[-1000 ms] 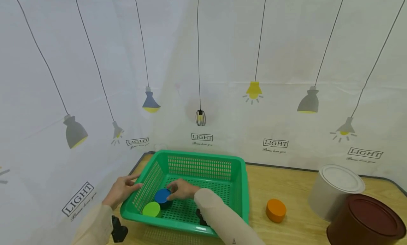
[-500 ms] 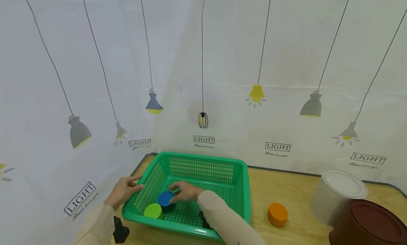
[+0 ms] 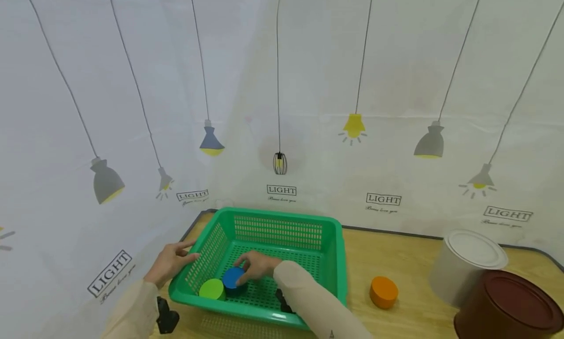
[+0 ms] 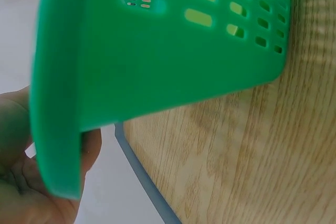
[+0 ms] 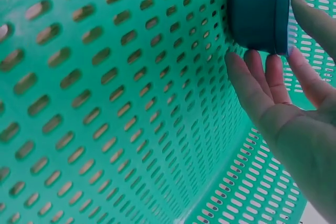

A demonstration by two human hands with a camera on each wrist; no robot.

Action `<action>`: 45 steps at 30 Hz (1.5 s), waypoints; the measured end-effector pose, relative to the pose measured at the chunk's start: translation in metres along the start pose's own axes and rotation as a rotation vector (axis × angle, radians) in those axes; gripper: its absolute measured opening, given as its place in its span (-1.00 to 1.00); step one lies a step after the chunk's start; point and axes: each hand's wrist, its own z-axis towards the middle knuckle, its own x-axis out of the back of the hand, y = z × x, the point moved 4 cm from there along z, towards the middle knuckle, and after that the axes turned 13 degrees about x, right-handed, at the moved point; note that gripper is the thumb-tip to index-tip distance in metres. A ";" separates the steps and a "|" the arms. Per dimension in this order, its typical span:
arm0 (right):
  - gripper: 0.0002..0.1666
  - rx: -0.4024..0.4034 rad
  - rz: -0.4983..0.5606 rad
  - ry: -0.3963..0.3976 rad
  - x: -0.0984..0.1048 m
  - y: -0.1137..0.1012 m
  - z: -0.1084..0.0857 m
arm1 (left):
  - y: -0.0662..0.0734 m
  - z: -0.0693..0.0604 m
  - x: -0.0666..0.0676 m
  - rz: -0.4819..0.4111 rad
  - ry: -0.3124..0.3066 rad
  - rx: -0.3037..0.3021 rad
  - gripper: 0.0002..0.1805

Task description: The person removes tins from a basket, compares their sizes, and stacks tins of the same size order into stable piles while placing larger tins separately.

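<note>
In the head view, a green basket (image 3: 282, 317) stands on the wooden table. My left hand (image 3: 169, 264) grips its left rim, and the left wrist view shows fingers (image 4: 91, 148) under the rim (image 4: 58, 103). Inside, near the front left, my right hand (image 3: 257, 265) holds a blue-topped round container (image 3: 233, 276) with thumb and fingers. From the right wrist, the hand (image 5: 310, 124) has its fingertips around the dark blue container (image 5: 254, 14). A lime-green round container (image 3: 212, 289) sits just left of the blue one, in the basket's front left corner.
An orange round container (image 3: 384, 292) is on the table right of the basket. Farther right stand a white can (image 3: 460, 268) and a dark red-brown can (image 3: 506, 307). A wall sheet printed with lamps (image 3: 354, 126) rises behind the table.
The blue container has shifted slightly right and toward the front. My right fingers have closed in around it, while my left hand stays on the rim.
</note>
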 end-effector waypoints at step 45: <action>-0.31 -0.022 -0.103 0.083 0.025 0.026 -0.019 | -0.001 0.001 -0.003 -0.007 0.007 -0.022 -0.42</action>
